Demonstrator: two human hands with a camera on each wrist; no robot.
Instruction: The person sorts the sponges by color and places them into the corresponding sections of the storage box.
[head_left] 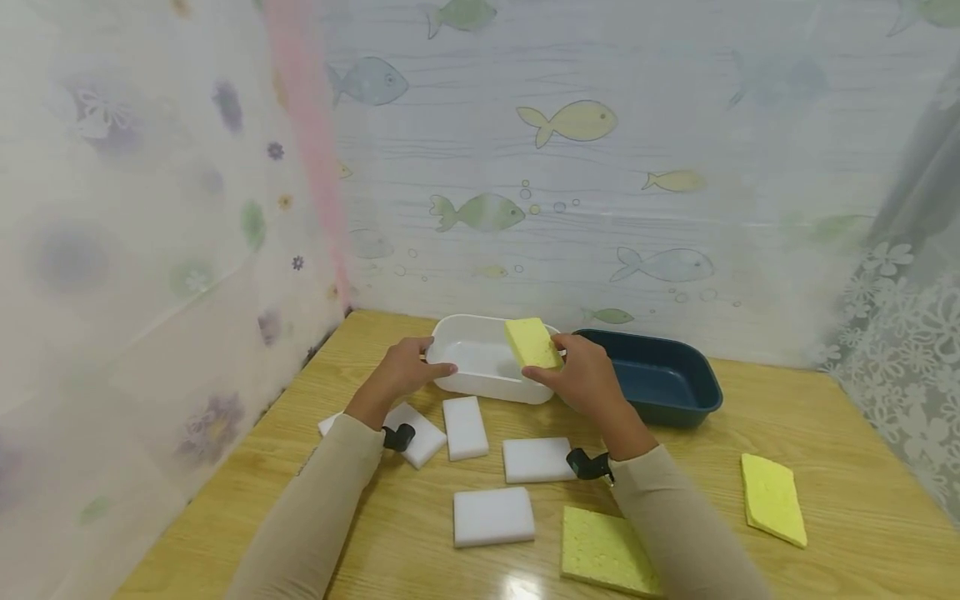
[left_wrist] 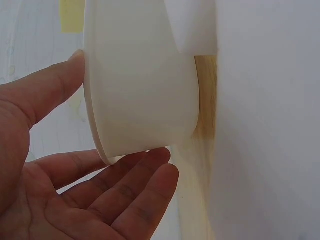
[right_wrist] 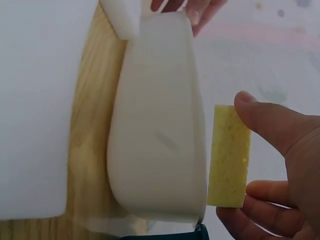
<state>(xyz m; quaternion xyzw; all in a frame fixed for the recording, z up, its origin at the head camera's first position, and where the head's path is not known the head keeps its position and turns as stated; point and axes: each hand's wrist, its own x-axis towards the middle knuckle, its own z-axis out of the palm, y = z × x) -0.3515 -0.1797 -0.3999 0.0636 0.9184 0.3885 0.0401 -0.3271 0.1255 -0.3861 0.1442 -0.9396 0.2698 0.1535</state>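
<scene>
My right hand [head_left: 590, 375] holds a yellow sponge [head_left: 531, 340] over the right end of a white plastic tub [head_left: 487, 387]. The thumb presses one edge of the sponge and the fingers lie along the opposite edge, as the right wrist view shows. At the tub's left end, my left hand [head_left: 401, 367] grips the rim, its thumb [left_wrist: 75, 67] on the edge and its fingers [left_wrist: 145, 195] against the outer wall. The part of the tub's floor that shows in the head view is bare.
A dark blue tub [head_left: 667, 412] stands right of the white one. Several white sponges, such as one [head_left: 465, 427] before the white tub, lie on the wooden table [head_left: 405, 533]. A yellow sponge [head_left: 607, 550] lies partly under my right forearm, another [head_left: 772, 500] at far right.
</scene>
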